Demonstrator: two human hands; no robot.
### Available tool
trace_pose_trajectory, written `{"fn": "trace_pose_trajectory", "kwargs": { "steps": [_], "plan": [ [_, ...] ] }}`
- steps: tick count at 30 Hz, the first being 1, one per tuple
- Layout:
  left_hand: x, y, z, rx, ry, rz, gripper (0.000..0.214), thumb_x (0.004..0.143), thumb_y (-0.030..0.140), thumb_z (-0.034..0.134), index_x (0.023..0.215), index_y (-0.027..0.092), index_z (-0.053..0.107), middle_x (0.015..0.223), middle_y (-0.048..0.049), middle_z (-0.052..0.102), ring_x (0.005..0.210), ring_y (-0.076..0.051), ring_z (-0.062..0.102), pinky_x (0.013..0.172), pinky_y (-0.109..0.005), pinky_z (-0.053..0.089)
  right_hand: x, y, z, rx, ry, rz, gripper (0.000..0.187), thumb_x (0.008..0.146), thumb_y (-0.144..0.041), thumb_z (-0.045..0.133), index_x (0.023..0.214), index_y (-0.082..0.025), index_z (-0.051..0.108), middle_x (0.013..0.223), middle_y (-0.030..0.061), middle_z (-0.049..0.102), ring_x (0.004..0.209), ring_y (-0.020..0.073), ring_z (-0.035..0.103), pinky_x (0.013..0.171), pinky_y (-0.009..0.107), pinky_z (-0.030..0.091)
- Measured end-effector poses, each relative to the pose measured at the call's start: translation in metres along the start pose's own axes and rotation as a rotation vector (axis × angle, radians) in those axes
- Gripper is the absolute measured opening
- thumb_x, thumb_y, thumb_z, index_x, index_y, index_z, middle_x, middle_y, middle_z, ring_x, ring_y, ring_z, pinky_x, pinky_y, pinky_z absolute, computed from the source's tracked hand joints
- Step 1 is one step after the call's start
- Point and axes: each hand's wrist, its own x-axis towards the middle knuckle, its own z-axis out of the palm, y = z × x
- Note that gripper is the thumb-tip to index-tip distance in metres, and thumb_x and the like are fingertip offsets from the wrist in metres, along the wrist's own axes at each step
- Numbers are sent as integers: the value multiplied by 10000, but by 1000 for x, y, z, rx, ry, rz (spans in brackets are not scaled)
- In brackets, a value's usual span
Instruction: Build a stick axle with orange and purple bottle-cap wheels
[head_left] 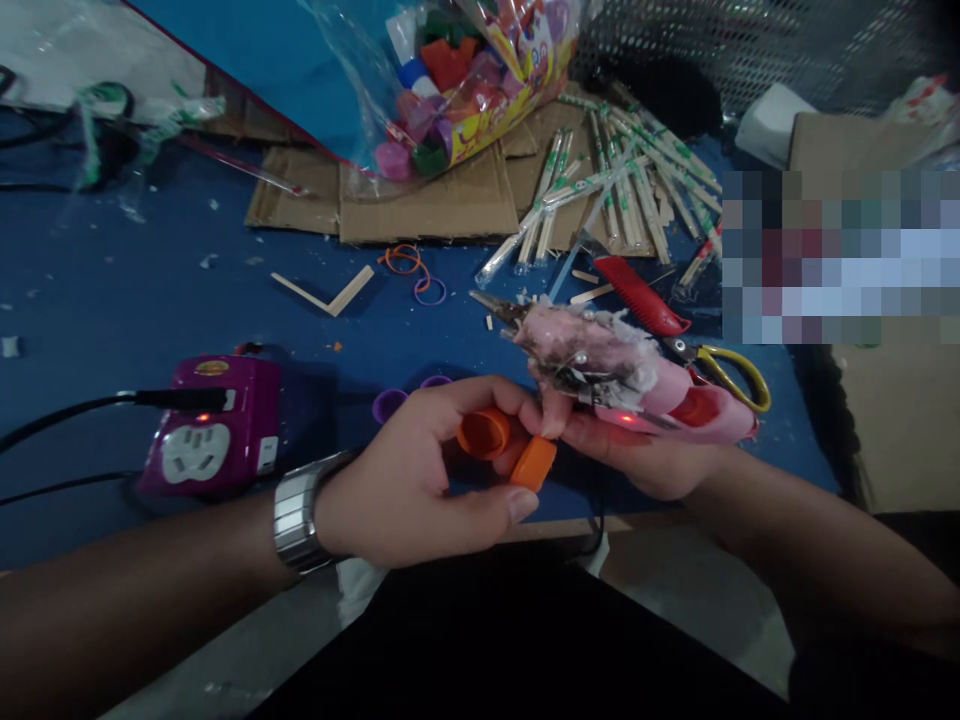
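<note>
My left hand (420, 470), with a metal watch on its wrist, is closed around two orange bottle caps (508, 448) held side by side. My right hand (652, 455) grips a pink hot glue gun (622, 375) crusted with old glue, a red light glowing on its side. The gun's nozzle points down at the orange caps, right next to my left fingers. Two purple caps (390, 403) lie on the blue table (150, 300) just behind my left hand.
A purple power strip (214, 425) with a black cable sits at left. Scissors with yellow handles (727, 370), a red utility knife (641, 297), pliers, wrapped chopsticks (615, 180), cardboard sheets (427, 200), rubber bands, two wooden sticks and a bag of coloured caps (465, 80) lie behind.
</note>
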Motion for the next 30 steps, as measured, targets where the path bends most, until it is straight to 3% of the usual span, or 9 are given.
{"fn": "trace_pose_trajectory", "kwargs": {
  "steps": [5, 12, 20, 26, 30],
  "plan": [
    [-4, -4, 0, -157, 12, -1, 415, 857, 179, 893, 1194, 201, 651, 931, -10, 676, 729, -110, 615, 684, -220, 558, -8, 10, 3, 160, 58, 58, 187, 1106, -407, 685, 1005, -264, 751, 1023, 22, 751, 1011, 183, 752, 1041, 365, 617],
    [-6, -7, 2, -366, 61, -49, 350, 992, 367, 833, 1234, 197, 646, 876, -16, 683, 692, -113, 662, 659, -217, 584, -9, 10, 3, 183, 81, 88, 183, 1107, -408, 679, 998, -269, 730, 1009, 21, 695, 886, 168, 659, 806, 307, 592],
    [3, 0, 1, -497, 136, -61, 334, 942, 421, 859, 1098, 193, 672, 870, -24, 666, 635, -133, 666, 576, -243, 534, -8, 6, 3, 201, 41, 127, 251, 1119, -436, 620, 978, -259, 731, 1015, 43, 680, 743, 155, 611, 615, 286, 566],
    [2, -1, 2, -452, 132, -51, 343, 959, 433, 839, 1126, 179, 681, 805, -12, 659, 636, -130, 661, 579, -227, 516, -9, 13, 9, 201, 220, 199, 195, 1032, -446, 775, 1020, -253, 748, 1056, 48, 753, 916, 187, 720, 739, 308, 643],
    [1, -3, 4, -363, 117, -19, 341, 983, 430, 809, 1161, 179, 663, 792, -12, 663, 644, -130, 640, 607, -239, 536, -9, 12, 10, 146, 240, 195, 195, 1044, -453, 762, 1051, -260, 791, 1062, 48, 810, 1062, 224, 778, 895, 370, 679]
  ]
}}
